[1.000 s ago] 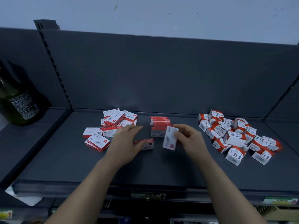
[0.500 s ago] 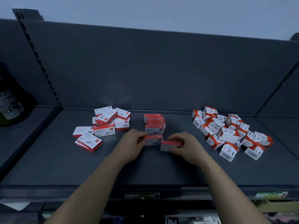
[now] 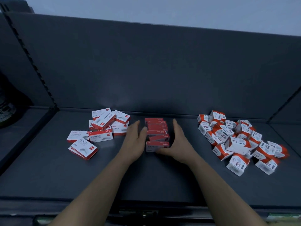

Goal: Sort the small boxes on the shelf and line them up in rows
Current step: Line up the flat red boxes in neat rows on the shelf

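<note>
Reference point is the row [image 3: 157,133] of red boxes at the centre of the shelf [image 3: 154,176].

1. Bottle [image 3: 6,110]: far out at 9 o'clock, on the next shelf section, mostly cut off by the frame edge.
2. Staple boxes [image 3: 101,132]: a loose white-and-red pile at 9 o'clock from the row, well apart from it. Several lie stacked askew; two sit nearer the front edge.
3. Left hand [image 3: 135,141]: my forearm enters from 7 o'clock. The hand stands on edge, fingers straight and together, pointing to 12 o'clock. The thumb side lies against the left flank of the row. It grips nothing.
4. Row: six or so red boxes set one behind another, running from 6 to 12 o'clock, ends roughly flush. It lies between my two hands.
5. Right hand [image 3: 180,144]: my forearm enters from 5 o'clock. Fingers are straight, pointing to 12 o'clock along the right flank of the row. The thumb [image 3: 161,150] reaches across the front of the nearest box. It holds nothing.
6. Clip boxes [image 3: 236,141]: a jumbled white-and-orange heap at 3 o'clock, well apart from the row.
</note>
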Action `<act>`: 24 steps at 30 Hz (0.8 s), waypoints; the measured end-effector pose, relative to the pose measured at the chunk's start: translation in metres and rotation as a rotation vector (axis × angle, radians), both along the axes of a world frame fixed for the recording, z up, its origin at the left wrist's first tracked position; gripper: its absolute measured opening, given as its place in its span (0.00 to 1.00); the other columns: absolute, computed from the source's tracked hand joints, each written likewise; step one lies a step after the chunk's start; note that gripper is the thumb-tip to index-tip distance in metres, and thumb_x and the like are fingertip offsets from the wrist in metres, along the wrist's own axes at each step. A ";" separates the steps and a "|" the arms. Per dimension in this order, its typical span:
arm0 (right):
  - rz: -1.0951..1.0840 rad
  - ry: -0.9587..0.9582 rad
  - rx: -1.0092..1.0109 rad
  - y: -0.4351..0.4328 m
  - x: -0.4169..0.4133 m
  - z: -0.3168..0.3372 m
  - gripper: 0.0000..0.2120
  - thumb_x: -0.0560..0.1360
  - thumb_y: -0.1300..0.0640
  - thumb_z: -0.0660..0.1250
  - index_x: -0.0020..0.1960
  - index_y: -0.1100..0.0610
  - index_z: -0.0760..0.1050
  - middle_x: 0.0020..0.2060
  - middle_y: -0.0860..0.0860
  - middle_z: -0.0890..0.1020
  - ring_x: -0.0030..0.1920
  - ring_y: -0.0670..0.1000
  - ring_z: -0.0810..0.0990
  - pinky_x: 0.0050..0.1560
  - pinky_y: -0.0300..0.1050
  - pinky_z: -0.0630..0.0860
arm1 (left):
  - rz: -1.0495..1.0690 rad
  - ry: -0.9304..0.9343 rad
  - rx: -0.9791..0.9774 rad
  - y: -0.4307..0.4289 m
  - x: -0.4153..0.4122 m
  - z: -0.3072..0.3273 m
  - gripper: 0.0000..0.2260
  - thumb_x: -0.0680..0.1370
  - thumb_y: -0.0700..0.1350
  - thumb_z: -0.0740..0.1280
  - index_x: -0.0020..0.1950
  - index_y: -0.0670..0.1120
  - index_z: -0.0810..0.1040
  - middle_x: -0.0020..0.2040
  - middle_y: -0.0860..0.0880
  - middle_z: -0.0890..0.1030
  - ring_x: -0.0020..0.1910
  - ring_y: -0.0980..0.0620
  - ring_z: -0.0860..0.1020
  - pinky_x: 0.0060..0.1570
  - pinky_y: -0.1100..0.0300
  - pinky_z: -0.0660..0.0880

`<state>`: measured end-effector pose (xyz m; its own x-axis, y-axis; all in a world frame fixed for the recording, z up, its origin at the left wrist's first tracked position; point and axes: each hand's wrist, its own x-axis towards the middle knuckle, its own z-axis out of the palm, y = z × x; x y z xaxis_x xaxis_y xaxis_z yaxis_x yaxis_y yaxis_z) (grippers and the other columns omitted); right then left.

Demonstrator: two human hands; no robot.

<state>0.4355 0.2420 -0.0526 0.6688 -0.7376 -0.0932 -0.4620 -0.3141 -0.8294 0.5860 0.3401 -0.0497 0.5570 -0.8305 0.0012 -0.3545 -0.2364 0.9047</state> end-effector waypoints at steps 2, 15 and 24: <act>0.049 0.014 0.047 -0.006 0.010 0.001 0.64 0.62 0.55 0.80 0.77 0.54 0.33 0.75 0.45 0.56 0.68 0.37 0.63 0.56 0.20 0.61 | -0.004 0.177 -0.016 -0.010 -0.007 0.000 0.26 0.82 0.54 0.54 0.78 0.47 0.53 0.77 0.52 0.58 0.74 0.56 0.59 0.67 0.65 0.54; 0.158 0.004 0.144 -0.025 0.022 0.000 0.62 0.68 0.63 0.74 0.72 0.48 0.23 0.54 0.44 0.77 0.44 0.40 0.80 0.43 0.29 0.76 | 0.020 0.489 -0.078 -0.040 0.004 -0.012 0.39 0.69 0.74 0.56 0.75 0.54 0.63 0.72 0.55 0.68 0.69 0.57 0.69 0.72 0.52 0.62; 0.214 0.101 0.080 -0.036 0.021 0.007 0.66 0.61 0.58 0.80 0.75 0.49 0.29 0.75 0.42 0.49 0.67 0.44 0.66 0.50 0.24 0.69 | -0.247 0.407 0.009 -0.027 0.025 -0.001 0.39 0.70 0.58 0.73 0.76 0.54 0.58 0.70 0.59 0.68 0.65 0.63 0.70 0.68 0.60 0.64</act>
<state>0.4565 0.2061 -0.0456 0.7936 -0.5675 -0.2196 -0.4735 -0.3492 -0.8086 0.6113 0.3126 -0.0505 0.2966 -0.9372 -0.1837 -0.0186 -0.1980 0.9800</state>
